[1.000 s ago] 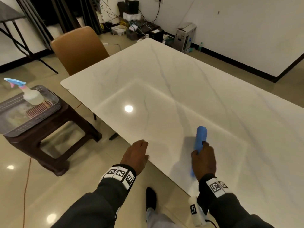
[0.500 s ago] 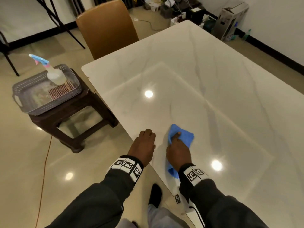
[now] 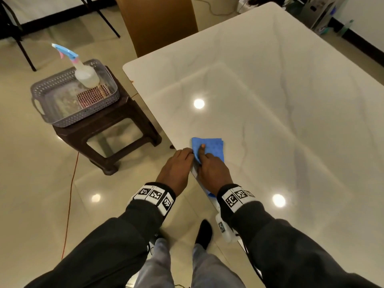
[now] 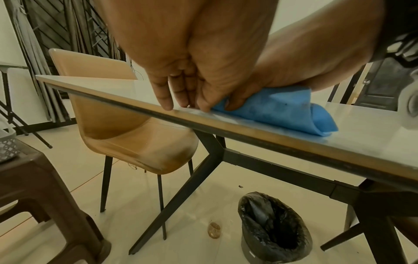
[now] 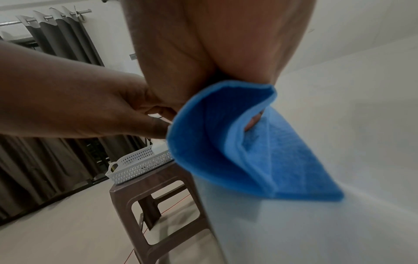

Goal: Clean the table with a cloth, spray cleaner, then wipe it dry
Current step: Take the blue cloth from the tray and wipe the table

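Observation:
A folded blue cloth (image 3: 211,145) lies on the white marble table (image 3: 270,100), right at its near left edge. My right hand (image 3: 204,154) holds the cloth down, one finger on top. In the right wrist view the blue cloth (image 5: 248,142) curls up round the fingers. My left hand (image 3: 186,152) is beside it, with straight fingers (image 4: 166,100) pointing down onto the table's rim and its thumb against the cloth's edge (image 4: 217,107). The spray bottle (image 3: 84,74) with a blue trigger stands in a grey basket (image 3: 52,88) to the left of the table.
The basket sits on a brown stool (image 3: 108,129) and also holds a checked cloth (image 3: 93,95). A tan chair (image 3: 158,21) stands at the table's far left end. A lined bin (image 4: 273,226) is under the table. An orange cable (image 3: 69,194) runs along the floor.
My right hand has dragged the cloth left across the table to its edge, meeting the left hand, which has stayed at the rim. The view has tilted down and left.

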